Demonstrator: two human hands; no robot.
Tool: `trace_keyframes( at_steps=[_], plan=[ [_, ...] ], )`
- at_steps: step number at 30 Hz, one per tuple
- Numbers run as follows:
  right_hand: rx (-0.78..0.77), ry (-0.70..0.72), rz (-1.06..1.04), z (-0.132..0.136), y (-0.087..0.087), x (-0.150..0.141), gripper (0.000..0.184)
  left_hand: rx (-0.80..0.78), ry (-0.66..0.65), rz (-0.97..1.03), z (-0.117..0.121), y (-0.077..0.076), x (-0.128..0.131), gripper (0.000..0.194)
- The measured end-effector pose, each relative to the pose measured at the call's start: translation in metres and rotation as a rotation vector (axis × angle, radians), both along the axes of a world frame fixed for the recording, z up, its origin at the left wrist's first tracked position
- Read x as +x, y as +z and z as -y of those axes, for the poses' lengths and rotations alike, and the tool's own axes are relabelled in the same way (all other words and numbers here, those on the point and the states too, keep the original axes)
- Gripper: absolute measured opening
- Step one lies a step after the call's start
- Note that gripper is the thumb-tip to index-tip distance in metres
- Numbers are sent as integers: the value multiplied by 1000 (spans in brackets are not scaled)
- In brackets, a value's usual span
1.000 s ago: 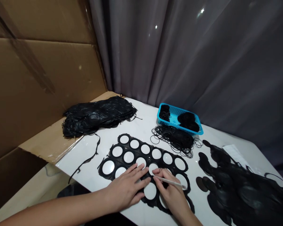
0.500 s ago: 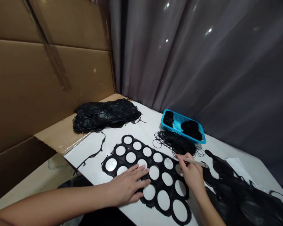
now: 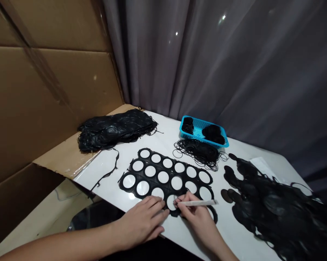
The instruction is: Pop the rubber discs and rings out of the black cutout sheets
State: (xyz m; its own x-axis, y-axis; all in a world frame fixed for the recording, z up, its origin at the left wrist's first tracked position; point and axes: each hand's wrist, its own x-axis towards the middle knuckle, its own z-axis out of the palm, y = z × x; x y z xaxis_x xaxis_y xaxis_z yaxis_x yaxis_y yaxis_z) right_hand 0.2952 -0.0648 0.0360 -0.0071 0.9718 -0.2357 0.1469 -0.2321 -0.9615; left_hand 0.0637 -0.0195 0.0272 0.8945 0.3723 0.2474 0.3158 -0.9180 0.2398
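While a thick black bundle (image 3: 117, 128) rests at the left, partly on cardboard (image 3: 64, 156) and partly on the white tabletop (image 3: 163, 143), we see a ragged black strip (image 3: 108, 174) lying nearer to us. Next comes our left hand (image 3: 144, 219), fingers loosely spread, its fingertips on the near edge of a holed black sheet (image 3: 167, 190); its grip is not closed around anything. That sheet lies flat in front of us, with rows of round openings showing the white surface beneath.

Farther right, our right hand (image 3: 197, 217) keeps a pinched grip on a slim pale tool (image 3: 208, 202), whose shaft points rightward; the working tip sits by the fingers at the rim of a near-row opening, too small for us to make out. We judge the step in hand to be working along that rim while the left hand steadies the sheet; the next move calls for light, exact control of the tip and firm pressure on the sheet.

Beyond are a tangle of thin black rings (image 3: 203, 151), a blue basket (image 3: 198, 132) just behind it, and, farthest right, a sprawling dark heap (image 3: 274, 203).
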Motion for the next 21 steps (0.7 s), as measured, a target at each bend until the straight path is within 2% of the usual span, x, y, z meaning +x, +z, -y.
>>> trace_keyframes(
  at_steps=[4, 9, 14, 18, 21],
  plan=[
    [118, 38, 183, 16, -7, -11, 24, 41, 1, 0, 3, -4, -1, 40],
    [183, 32, 278, 17, -15, -12, 22, 29, 5, 13, 2, 0, 1, 39],
    [316, 69, 380, 17, -13, -14, 19, 9, 3, 26, 1, 4, 2, 37],
    [474, 90, 481, 18, -16, -14, 16, -4, -3, 31, 1, 3, 2, 38],
    [688, 145, 628, 24, -27, -18, 19, -1, -11, 35, 1, 3, 2, 36]
  ],
)
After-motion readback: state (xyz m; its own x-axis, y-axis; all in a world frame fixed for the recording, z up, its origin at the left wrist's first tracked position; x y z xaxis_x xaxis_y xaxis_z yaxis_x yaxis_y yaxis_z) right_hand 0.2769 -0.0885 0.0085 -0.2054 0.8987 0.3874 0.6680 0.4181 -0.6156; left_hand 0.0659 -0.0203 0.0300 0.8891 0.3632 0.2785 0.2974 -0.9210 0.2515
